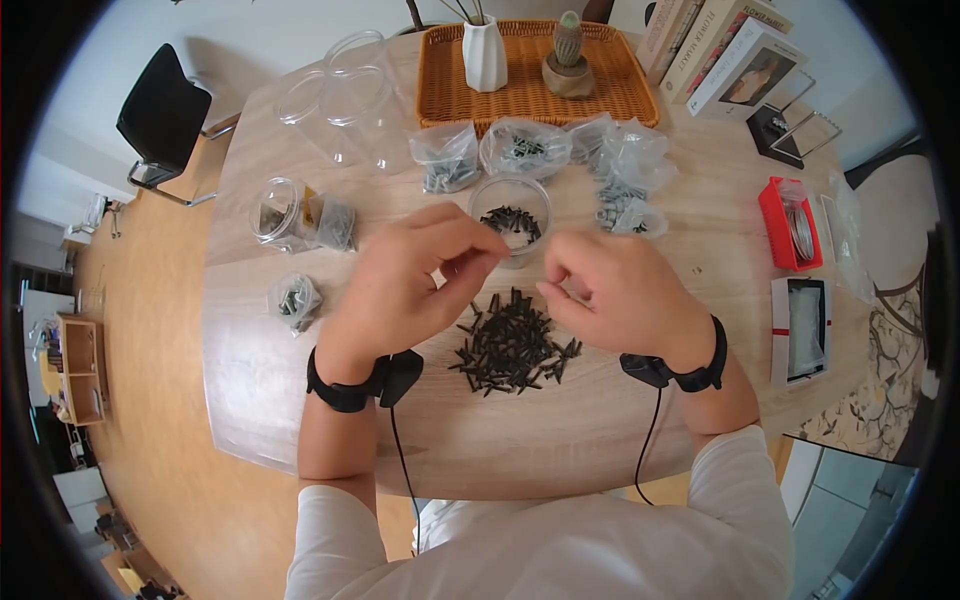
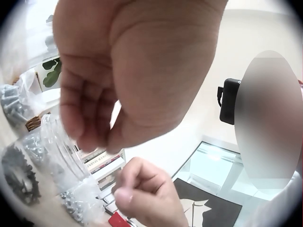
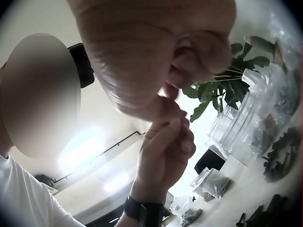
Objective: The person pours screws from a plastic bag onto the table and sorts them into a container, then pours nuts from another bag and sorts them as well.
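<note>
My left hand (image 1: 405, 285) and right hand (image 1: 620, 295) hover mid-desk over the screw pile (image 1: 512, 345), fingers curled narrow; contents hidden, cannot tell.

My room, seen from my seat

A black chair (image 1: 162, 110) stands on the wooden floor (image 1: 150, 400) past my table's (image 1: 300, 380) far-left corner.

At the far end of the table (image 1: 300, 400) sits a basket tray (image 1: 530, 95) with a white vase (image 1: 484, 52) and a small cactus (image 1: 568, 55) in it. Books (image 1: 715, 50) lie to its right. A red box (image 1: 790, 225) sits near the right edge. A black chair (image 1: 165, 110) stands on the left.
</note>
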Action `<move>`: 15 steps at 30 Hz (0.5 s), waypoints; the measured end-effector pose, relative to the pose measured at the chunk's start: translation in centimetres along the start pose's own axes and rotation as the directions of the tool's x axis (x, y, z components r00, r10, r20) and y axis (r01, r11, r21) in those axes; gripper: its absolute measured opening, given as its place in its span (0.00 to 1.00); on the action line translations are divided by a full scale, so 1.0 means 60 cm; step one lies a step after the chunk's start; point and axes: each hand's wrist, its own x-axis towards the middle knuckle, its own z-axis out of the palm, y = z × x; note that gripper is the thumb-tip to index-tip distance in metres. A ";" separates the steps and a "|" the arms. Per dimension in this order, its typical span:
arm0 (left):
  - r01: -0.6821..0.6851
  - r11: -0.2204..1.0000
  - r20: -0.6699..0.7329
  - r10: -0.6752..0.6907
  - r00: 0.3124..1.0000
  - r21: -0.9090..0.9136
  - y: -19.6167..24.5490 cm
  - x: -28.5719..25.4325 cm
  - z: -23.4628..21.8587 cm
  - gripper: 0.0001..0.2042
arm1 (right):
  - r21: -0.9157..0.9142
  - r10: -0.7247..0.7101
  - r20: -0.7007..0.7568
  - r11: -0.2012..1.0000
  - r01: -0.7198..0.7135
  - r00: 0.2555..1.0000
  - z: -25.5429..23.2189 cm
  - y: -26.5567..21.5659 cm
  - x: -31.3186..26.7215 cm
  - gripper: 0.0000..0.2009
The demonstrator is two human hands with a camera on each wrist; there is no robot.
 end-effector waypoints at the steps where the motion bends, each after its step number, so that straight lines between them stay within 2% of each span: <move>1: 0.000 1.000 -0.001 0.000 1.000 0.000 -0.001 -0.001 -0.003 0.08 | -0.081 -0.012 0.122 0.996 0.022 0.992 0.002 0.012 -0.006 0.09; 2: 0.054 0.997 0.105 -0.060 0.993 0.054 -0.002 -0.003 -0.005 0.07 | -0.158 -0.014 0.244 0.986 0.054 0.970 0.006 0.023 -0.012 0.08; 3: 0.104 0.988 0.206 -0.126 0.971 0.112 -0.003 -0.006 -0.006 0.07 | -0.156 -0.013 0.246 0.986 0.053 0.969 0.011 0.031 -0.019 0.08; 4: 0.107 0.988 0.206 -0.128 0.970 0.111 -0.006 -0.009 -0.007 0.07 | -0.217 0.050 0.339 0.976 0.027 0.939 0.016 0.038 -0.026 0.08; 5: 0.086 0.979 0.291 -0.137 0.947 0.182 -0.012 -0.011 -0.007 0.06 | -0.281 0.116 0.423 0.960 0.008 0.898 0.019 0.043 -0.031 0.08; 6: 0.058 0.966 0.373 -0.151 0.915 0.250 -0.018 -0.013 -0.006 0.06 | -0.281 0.116 0.425 0.960 0.009 0.898 0.020 0.046 -0.034 0.08; 9: 0.058 0.959 0.430 -0.177 0.885 0.277 -0.030 -0.017 0.001 0.06 | -0.283 0.163 0.501 0.959 -0.016 0.850 0.021 0.045 -0.036 0.08; 11: 0.065 0.962 0.434 -0.179 0.883 0.264 -0.030 -0.020 0.011 0.05 | -0.309 0.218 0.581 0.951 -0.036 0.784 0.020 0.034 -0.034 0.09; 15: 0.047 0.952 0.448 -0.187 0.874 0.304 -0.028 -0.021 0.034 0.04 | -0.267 0.190 0.568 0.963 -0.039 0.801 0.039 0.027 -0.035 0.10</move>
